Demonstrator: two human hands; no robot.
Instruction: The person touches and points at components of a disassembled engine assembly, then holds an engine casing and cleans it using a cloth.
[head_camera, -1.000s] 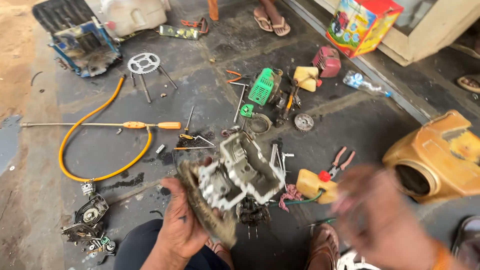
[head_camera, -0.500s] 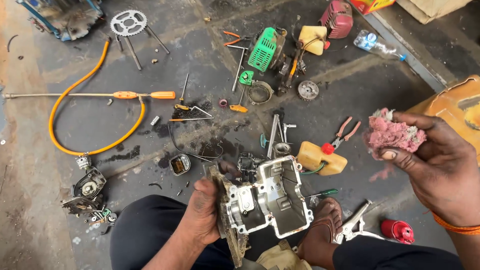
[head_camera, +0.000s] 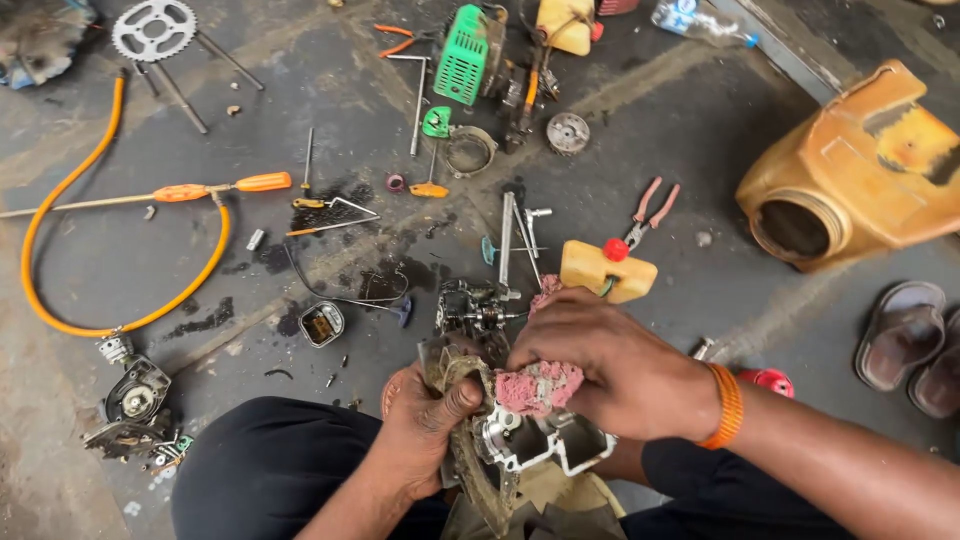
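A grimy metal engine casing (head_camera: 530, 445) is held over the lap, at the near edge of the oil-stained floor (head_camera: 700, 150). Its dirty rim is clenched in the left hand (head_camera: 425, 420). A pink rag (head_camera: 538, 385) is grasped by the right hand (head_camera: 610, 365) and pressed against the casing. A yellow bottle (head_camera: 605, 270) is noted just beyond.

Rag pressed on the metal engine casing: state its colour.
Pinkish-red rag, grimy, clearest in the head view.
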